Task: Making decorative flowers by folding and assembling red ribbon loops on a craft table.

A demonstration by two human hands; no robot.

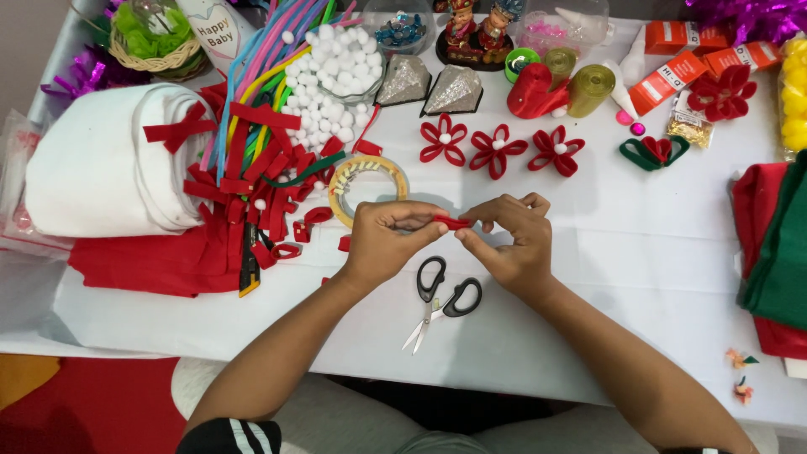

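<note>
Both hands meet over the middle of the white table (639, 252), pinching a small red felt strip (454, 223) between them. The left hand (388, 240) clamps one end with thumb and forefinger; the right hand (513, 244) clamps the other end with its fingertips, the remaining fingers curled above. The strip is held just off the tabletop, roughly level.

Right below the hands lies a pair of black-handled scissors (441, 303), blades shut and pointing toward the person. Just behind the left hand sits a roll of tape (368, 189), nearly touching the knuckles. To the left, a loose heap of red felt pieces (252, 189) spreads over a folded red cloth (155, 261), beside a thick roll of white felt (101, 172). Farther back stand a bowl of white pompoms (332, 67) and a bundle of coloured pipe cleaners (261, 63). Three finished red felt flowers (498, 150) lie in a row beyond the right hand, with a green and red one (654, 151) farther right.

The space to the right of the hands is bare table as far as a stack of red and green felt (777, 252) at the right edge. The near edge of the table runs just under the forearms.
</note>
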